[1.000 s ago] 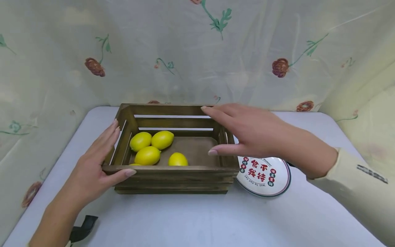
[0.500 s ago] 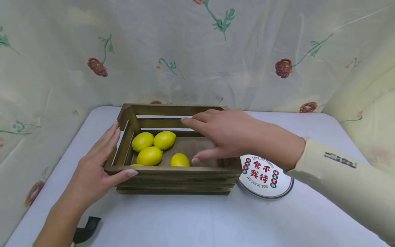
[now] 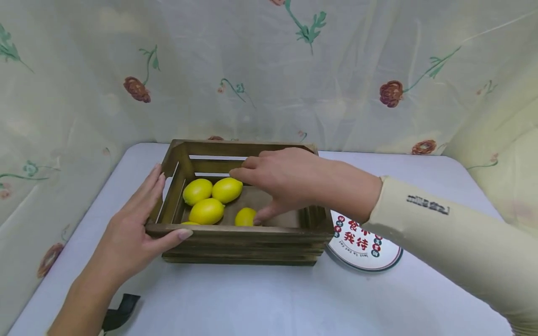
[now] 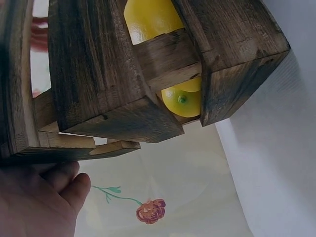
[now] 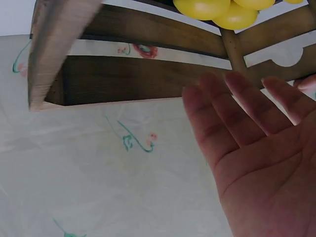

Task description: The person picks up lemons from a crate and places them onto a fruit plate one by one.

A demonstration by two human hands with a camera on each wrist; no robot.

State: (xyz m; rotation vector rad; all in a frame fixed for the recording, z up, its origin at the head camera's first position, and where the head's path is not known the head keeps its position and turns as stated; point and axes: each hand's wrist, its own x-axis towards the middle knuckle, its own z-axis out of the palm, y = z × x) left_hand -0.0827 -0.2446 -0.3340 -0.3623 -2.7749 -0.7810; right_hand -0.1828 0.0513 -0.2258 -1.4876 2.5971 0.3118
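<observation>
A brown slatted wooden crate [image 3: 248, 242] holds several yellow lemons [image 3: 206, 211], most of them grouped at its left side. My left hand [image 3: 130, 233] rests against the crate's front left corner, with straight fingers along the left side and the thumb on the front rim. Inside the crate, a single lemon [image 3: 245, 216] lies apart, partly hidden by the front wall. Over the crate reaches my right hand [image 3: 286, 179], its thumb tip by the right of that lemon. In the right wrist view, the palm [image 5: 266, 168] shows bare, with fingers extended and slightly bent.
Right of the crate lies a round white plate [image 3: 357, 254] with red lettering and a dark rim, partly under my right sleeve [image 3: 441, 233]. A black curved piece [image 3: 121, 312] is beside my left wrist. Behind the white table [image 3: 252, 298] hangs a flowered curtain [image 3: 252, 70].
My right hand has moved left and lower, from the crate's right side to over the single lemon. My left hand has stayed at the corner. The view has shifted slightly.
</observation>
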